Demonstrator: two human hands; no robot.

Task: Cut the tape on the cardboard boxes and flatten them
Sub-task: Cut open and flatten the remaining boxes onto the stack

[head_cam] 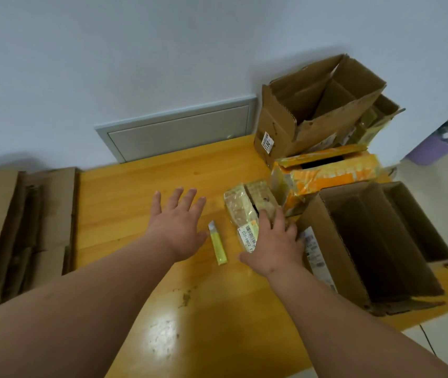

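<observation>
A small taped cardboard box with a white barcode label lies on the yellow wooden table. My right hand grips its near right side, fingers curled over the top edge. My left hand hovers over the table with fingers spread, holding nothing. A yellow utility knife lies flat between my two hands, its blade end pointing away from me. Behind the small box stands an orange-taped box.
A large open box stands at the right, another open box at the far right against the wall. Flattened cardboard is stacked left of the table. A purple bin stands on the floor far right.
</observation>
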